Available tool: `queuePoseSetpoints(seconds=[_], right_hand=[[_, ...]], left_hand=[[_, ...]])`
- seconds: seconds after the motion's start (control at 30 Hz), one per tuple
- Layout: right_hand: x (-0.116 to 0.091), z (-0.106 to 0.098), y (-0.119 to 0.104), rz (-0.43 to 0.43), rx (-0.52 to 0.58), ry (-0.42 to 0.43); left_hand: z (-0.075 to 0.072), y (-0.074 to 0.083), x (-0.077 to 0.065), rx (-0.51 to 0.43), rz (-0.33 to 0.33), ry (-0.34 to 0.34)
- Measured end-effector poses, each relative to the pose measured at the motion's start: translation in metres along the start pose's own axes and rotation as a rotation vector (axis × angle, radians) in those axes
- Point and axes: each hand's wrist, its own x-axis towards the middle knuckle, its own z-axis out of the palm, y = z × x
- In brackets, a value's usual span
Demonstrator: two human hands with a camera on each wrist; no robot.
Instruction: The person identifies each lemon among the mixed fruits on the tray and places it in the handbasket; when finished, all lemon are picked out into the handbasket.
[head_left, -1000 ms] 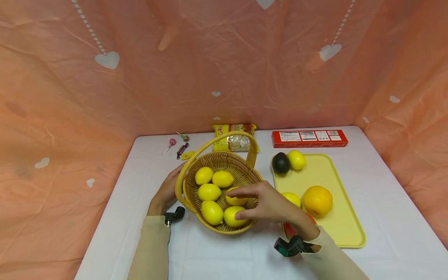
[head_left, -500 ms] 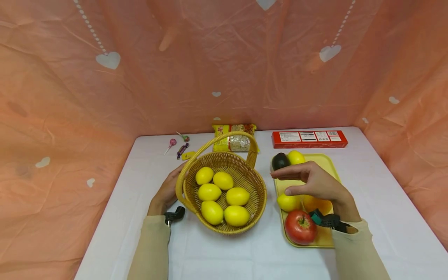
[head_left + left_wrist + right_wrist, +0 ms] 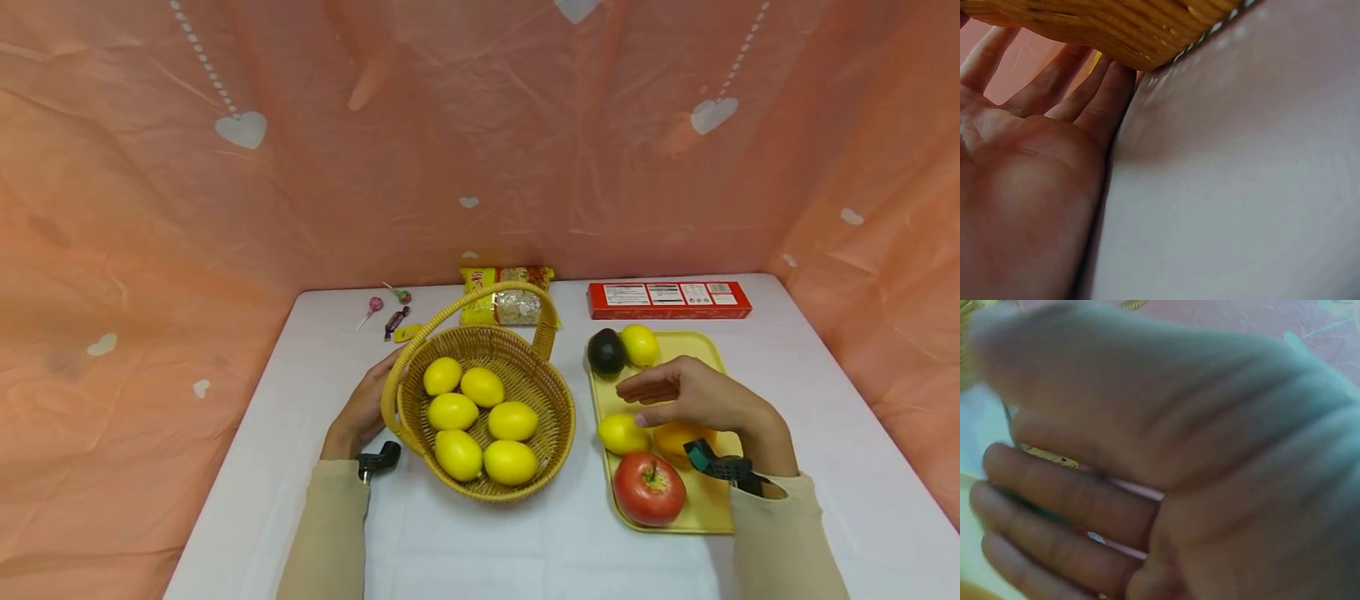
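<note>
- While the left hand point(image 3: 365, 408) is over at the side of the basket point(image 3: 546, 392), the right hand point(image 3: 701, 398) is clearly nearer the loose lemon point(image 3: 619, 434) on the tray point(image 3: 686, 344).
- From the right fingertips, that lemon lies lower and back toward the person, right by the thumb tip. Touching or just above it? Can't tell, honestly.
- Its long axis runs roughly left to right, pretty much the way those fingers point, so I reckon a pinch across its middle would suit.
- Right fingers: gently bent, side by side, thumb held apart, nothing between them.
- Left fingers: stretched out and a bit spread against the wicker, tips hidden behind it.
- Tight neighbours, imo: the orange point(image 3: 669, 439) sits just right of the lemon, partly covered by the hand, and the red fruit point(image 3: 649, 490) is just beside it on the near side.
</note>
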Motion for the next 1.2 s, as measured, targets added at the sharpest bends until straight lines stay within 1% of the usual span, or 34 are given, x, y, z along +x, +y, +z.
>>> queuePoseSetpoints(seconds=[0.1,0.17,0.33,0.5,0.63,0.7,0.8,0.9,0.97,1.03,1.1,1.2], right_hand=[[-0.003,-0.002,0.002,0.021,-0.006,-0.021],[-0.002,-0.002,0.002,0.017,-0.022,-0.028],[0.005,0.005,-0.003,0.035,-0.119,-0.047],[0.013,0.017,-0.014,0.107,-0.209,-0.081],[0.015,0.023,-0.017,0.159,-0.216,-0.106],[0.015,0.024,-0.018,0.154,-0.216,-0.106],[0.013,0.021,-0.019,0.098,-0.212,-0.068],[0.010,0.020,-0.020,0.014,-0.171,0.005],[0.010,0.019,-0.021,-0.053,-0.123,0.060],[0.011,0.020,-0.021,-0.127,-0.052,0.101],[0.014,0.022,-0.023,-0.220,0.033,0.128],[0.021,0.028,-0.025,-0.348,0.195,0.127]], left_hand=[[0.001,0.000,0.000,-0.006,0.003,0.001],[0.001,0.000,-0.001,-0.011,0.012,-0.001],[0.000,0.000,-0.001,-0.022,0.016,-0.003],[0.000,0.000,0.000,-0.018,0.001,0.009],[0.000,0.000,0.000,-0.011,-0.003,0.008],[0.000,0.001,-0.001,-0.006,-0.001,0.006],[0.001,0.002,0.000,-0.003,0.006,-0.002],[0.001,0.002,0.000,-0.007,0.006,-0.006],[0.000,0.002,0.000,-0.009,0.001,-0.002],[0.000,0.002,0.000,-0.005,-0.002,0.003],[0.000,0.002,0.000,-0.002,-0.007,0.010],[0.000,0.001,-0.001,0.007,-0.016,0.020]])
